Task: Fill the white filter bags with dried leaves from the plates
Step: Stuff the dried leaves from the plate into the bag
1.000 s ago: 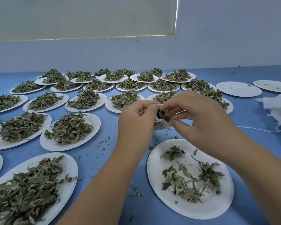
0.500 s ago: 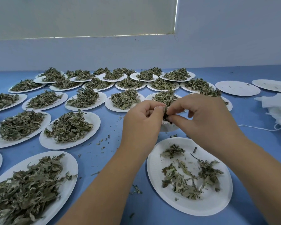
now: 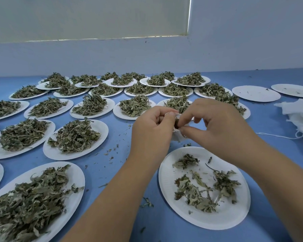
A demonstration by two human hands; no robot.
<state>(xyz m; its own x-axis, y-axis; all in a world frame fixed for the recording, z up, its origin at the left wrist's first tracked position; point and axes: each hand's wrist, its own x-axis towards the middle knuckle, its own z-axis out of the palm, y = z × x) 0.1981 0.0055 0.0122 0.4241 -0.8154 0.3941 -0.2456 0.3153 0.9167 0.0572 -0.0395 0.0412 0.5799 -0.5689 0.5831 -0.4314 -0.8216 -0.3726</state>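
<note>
Left grip [image 3: 152, 127] pinches bag [image 3: 177, 137] mouth; right grip [image 3: 215, 123] pinches leaves [image 3: 176, 122] at opening. Advise: hold mouth wide, push deep, over plate [image 3: 226, 219].

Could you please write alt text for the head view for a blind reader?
The left hand holds a white filter bag while the right hand pinches dried leaves into its mouth, above a nearly emptied plate. Leaf-heaped plates cover the blue table.

The plates [image 3: 166, 186] look like matt white paper — faintly ribbed at the rim. The leaves [image 3: 26, 206] are dry, crinkled, dull green. The table [image 3: 121, 131] is smooth matt blue. Far right, the bags [image 3: 300, 117] look like thin white fibrous cloth — soft, fuzzy-edged.
</note>
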